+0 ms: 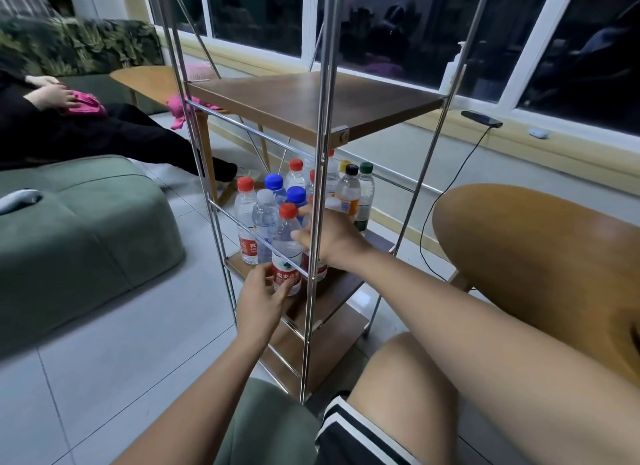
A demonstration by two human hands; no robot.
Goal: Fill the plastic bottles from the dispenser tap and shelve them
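Both hands on red-capped water bottle [286, 253] at shelf [332, 291] front: left hand [258, 298] gripping label, right hand [329, 237] clasping upper body.

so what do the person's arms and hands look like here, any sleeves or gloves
Both arms are bare up to the frame edge: no sleeves, gloves, watch or rings visible on the left hand or right hand. The only clothing in view is dark shorts with white stripes.

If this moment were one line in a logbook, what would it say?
stage: shelving | left hand: at base of red-capped bottle | right hand: steadying it | shelf: crowded with bottles
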